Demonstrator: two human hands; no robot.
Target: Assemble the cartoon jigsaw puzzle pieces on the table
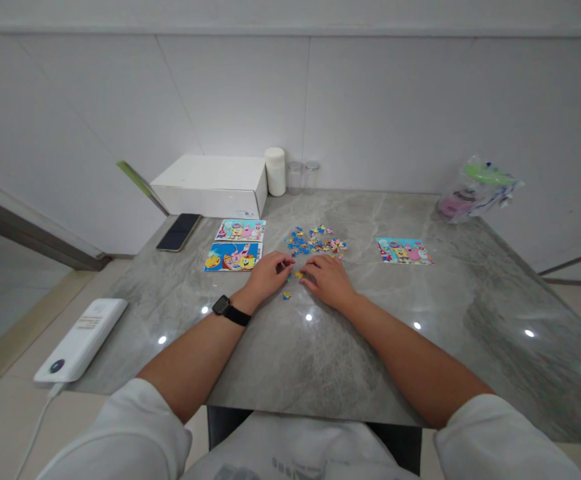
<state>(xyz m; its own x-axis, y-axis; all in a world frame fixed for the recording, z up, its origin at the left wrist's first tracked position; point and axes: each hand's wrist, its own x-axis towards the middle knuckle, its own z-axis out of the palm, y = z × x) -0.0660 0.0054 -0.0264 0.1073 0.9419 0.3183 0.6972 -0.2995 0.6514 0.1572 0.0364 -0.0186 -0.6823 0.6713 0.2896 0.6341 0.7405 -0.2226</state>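
Note the heap of jigsaw pieces (315, 241) near mid-width on the grey table (290, 373), seemingly gathered there for short reaches from either side. Compare, just nearer than the heap, the left hand (269, 272), with fingers curled in toward the thumb, and the right hand (329, 280), palm down and loosely half-curled near a yellow piece (298, 274), in neither case distinct enough to tell whether gripping anything. Observe also a stray piece (286, 296) on the near side, and two picture cards (233, 257) flat at left, presumably set printed side up for easy viewing.
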